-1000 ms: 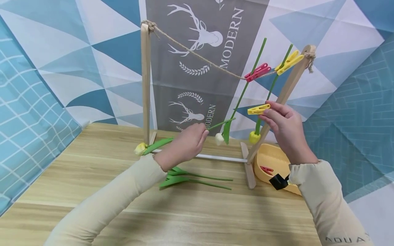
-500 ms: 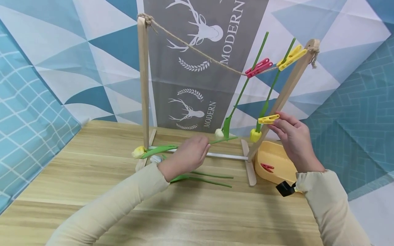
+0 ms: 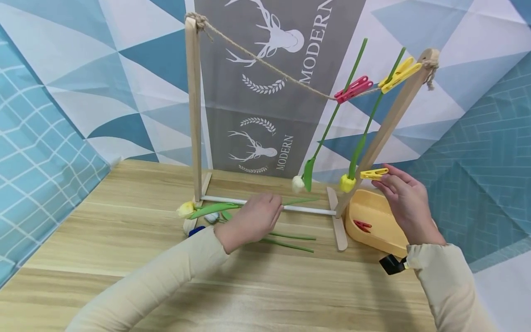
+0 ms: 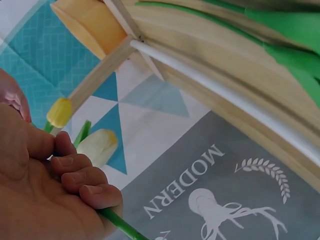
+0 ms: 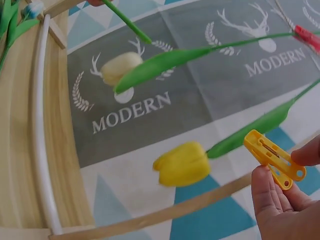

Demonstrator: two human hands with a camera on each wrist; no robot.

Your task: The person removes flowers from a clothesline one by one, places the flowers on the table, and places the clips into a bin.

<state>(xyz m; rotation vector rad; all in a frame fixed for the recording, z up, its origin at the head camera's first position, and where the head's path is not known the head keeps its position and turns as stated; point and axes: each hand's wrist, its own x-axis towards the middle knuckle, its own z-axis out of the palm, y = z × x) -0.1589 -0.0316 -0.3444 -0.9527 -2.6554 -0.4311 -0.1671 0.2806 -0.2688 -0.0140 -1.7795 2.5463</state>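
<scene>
My left hand (image 3: 257, 214) grips the green stem of a pale yellow tulip (image 3: 186, 210), whose head points left, low over the white crossbar (image 3: 309, 210). In the left wrist view, curled fingers (image 4: 102, 195) wrap that stem. My right hand (image 3: 408, 198) pinches a yellow clothespin (image 5: 272, 157) between thumb and fingers, beside the right post. From the rope (image 3: 265, 62) a white tulip (image 3: 297, 183) hangs head down under a red clothespin (image 3: 354, 90). A yellow tulip (image 3: 348, 183) hangs likewise from another yellow clothespin (image 3: 399, 76).
Wooden posts (image 3: 194, 110) hold up the rope at both ends. More tulips, one white-blue (image 3: 211, 217) and one dark blue (image 3: 196, 230), lie on the table (image 3: 265, 290), partly under my left arm. A yellow-orange bin (image 3: 356, 233) at right contains red clothespins (image 3: 362, 226).
My right hand has moved down and to the right with the yellow clothespin. My left hand has lowered a little with the tulip. The head view has shifted slightly.
</scene>
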